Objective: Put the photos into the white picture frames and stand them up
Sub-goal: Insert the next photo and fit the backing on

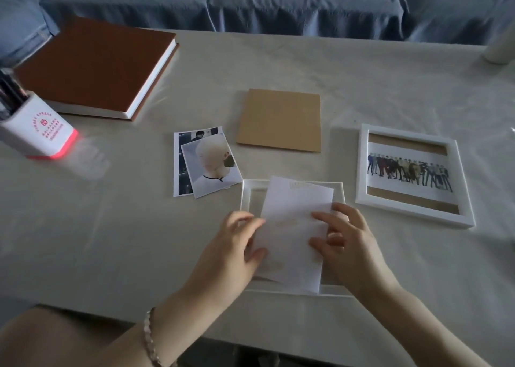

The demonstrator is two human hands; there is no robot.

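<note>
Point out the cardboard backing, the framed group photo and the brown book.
cardboard backing (279, 120): head view, middle of its face.
framed group photo (409, 169): head view, on the printed row of people.
brown book (92, 61): head view, centre of the cover.

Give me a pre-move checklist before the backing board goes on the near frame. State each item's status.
1. Photo face down over the near frame: ok, blank side up.
2. Photo squared to the opening: not ok, it sits tilted.
3. Both hands on the photo, left hand, right hand: ok.
4. Backing board free to pick up: ok, lies apart.
5. Glass in the frame: cannot tell.
</note>
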